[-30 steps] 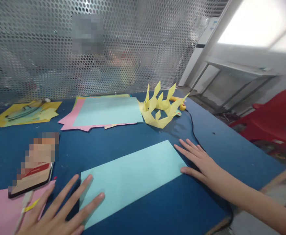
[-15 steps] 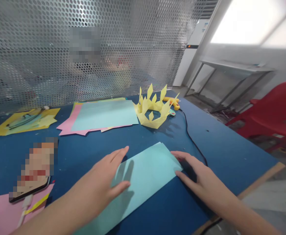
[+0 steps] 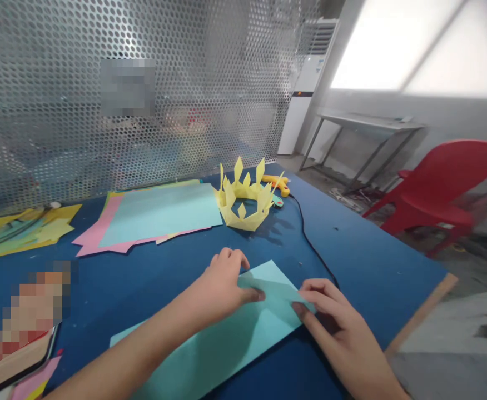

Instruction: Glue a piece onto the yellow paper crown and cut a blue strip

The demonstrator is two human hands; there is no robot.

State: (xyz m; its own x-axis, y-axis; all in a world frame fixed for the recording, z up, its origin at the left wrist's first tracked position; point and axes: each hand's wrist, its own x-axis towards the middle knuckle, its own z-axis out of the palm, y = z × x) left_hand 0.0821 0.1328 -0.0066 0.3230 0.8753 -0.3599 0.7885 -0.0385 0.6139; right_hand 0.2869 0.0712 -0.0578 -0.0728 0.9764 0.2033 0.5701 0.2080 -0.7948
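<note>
A long sheet of light blue paper (image 3: 227, 350), apparently folded, lies at a slant on the table in front of me. My left hand (image 3: 230, 283) reaches across it, thumb on its upper face and fingers curled at its far edge. The right corner of the paper is pinched between the thumb and fingers of my right hand (image 3: 335, 319). Part of the sheet is hidden under my left forearm. Beyond my hands stands a yellow paper crown (image 3: 249, 221) with diamond-shaped points.
A stack of coloured paper (image 3: 164, 211) lies behind, with yellow scraps (image 3: 55, 222) to its left. A yellow glue gun (image 3: 283, 186) trails a black cord (image 3: 310, 244). A phone (image 3: 26, 366) lies at left. Perforated metal (image 3: 143, 144) borders the blue table (image 3: 377, 261); a red chair (image 3: 447, 183) stands right.
My left hand has moved right along the paper, and its fingers have curled at the far edge. My right hand has closed on the right corner. The view has shifted slightly.
</note>
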